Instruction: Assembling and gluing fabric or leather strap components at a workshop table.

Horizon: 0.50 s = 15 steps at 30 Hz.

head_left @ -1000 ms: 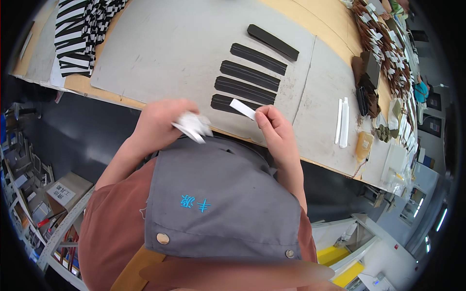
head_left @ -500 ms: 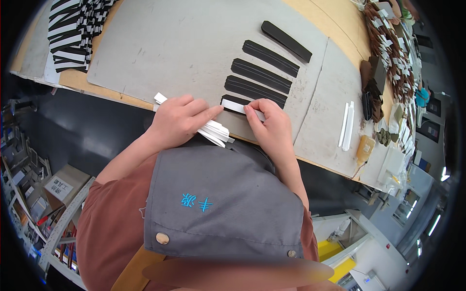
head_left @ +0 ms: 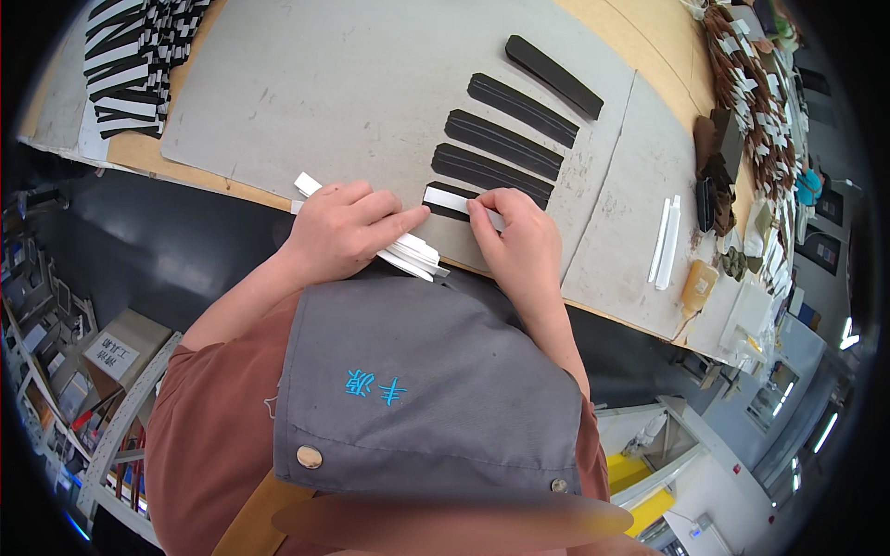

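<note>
Pinching white strip near table edge, wide mat beyond

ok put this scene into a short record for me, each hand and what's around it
Left hand: holds a bundle of white strips
Right hand: pinches a single strip over the nearest black piece
Further up: four other black pieces on the mat
To the right: loose strips, bottle
Far left: black-and-white pile

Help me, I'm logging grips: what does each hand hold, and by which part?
The right hand pinches one white strip near its right end; the left hand grips a bundle of white strips around its middle.
</note>
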Each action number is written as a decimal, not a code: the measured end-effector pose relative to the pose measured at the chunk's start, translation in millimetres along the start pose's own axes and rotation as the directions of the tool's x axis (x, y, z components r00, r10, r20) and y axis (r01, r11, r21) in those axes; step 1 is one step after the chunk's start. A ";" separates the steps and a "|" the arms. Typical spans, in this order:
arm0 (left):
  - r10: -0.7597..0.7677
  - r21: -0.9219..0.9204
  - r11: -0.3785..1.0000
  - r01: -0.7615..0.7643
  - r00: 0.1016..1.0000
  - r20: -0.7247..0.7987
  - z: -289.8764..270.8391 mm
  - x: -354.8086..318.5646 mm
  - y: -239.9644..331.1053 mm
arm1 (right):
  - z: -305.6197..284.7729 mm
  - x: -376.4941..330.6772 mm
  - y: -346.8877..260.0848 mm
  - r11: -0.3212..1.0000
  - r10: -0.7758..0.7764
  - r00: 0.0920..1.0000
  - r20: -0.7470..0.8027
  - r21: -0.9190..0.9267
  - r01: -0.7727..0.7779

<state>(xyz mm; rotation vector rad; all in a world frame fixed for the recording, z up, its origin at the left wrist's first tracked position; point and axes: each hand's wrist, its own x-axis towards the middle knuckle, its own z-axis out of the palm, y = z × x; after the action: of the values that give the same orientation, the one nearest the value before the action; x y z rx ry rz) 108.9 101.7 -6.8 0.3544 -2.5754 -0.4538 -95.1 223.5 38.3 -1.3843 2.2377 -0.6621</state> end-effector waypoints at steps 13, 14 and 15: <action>0.004 0.012 1.000 -0.003 1.000 -0.030 2.4 -0.6 -1.0 | 2.8 -1.3 3.0 0.998 -0.058 0.998 -0.017 -0.032 0.057; 0.006 0.010 1.000 -0.006 0.999 -0.033 2.5 -0.9 -1.2 | 2.9 -1.3 3.1 0.998 -0.058 0.998 -0.016 -0.031 0.057; 0.006 0.010 1.000 -0.006 0.999 -0.032 1.9 -1.1 -1.1 | 3.2 -1.5 3.2 0.998 -0.055 0.998 -0.017 -0.032 0.054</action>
<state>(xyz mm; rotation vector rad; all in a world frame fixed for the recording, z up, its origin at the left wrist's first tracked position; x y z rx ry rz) 109.0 101.6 -9.1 0.3549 -2.5476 -0.4293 -94.9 225.5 34.0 -1.4646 2.2406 -0.6630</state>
